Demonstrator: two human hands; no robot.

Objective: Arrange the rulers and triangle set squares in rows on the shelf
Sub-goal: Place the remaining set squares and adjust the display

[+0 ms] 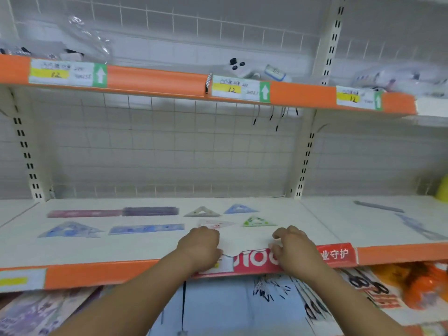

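Both left hand (201,243) and right hand (294,248) are held loosely curled, seemingly empty, at the front edge of the white shelf (145,248), with the pale-pink plastic set square (218,223) judged next for straightening.

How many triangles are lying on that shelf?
5: big blue triangle front left; pink triangle and green triangle front middle; beige triangle and small blue triangle behind them. A blurred shape far right may be another.
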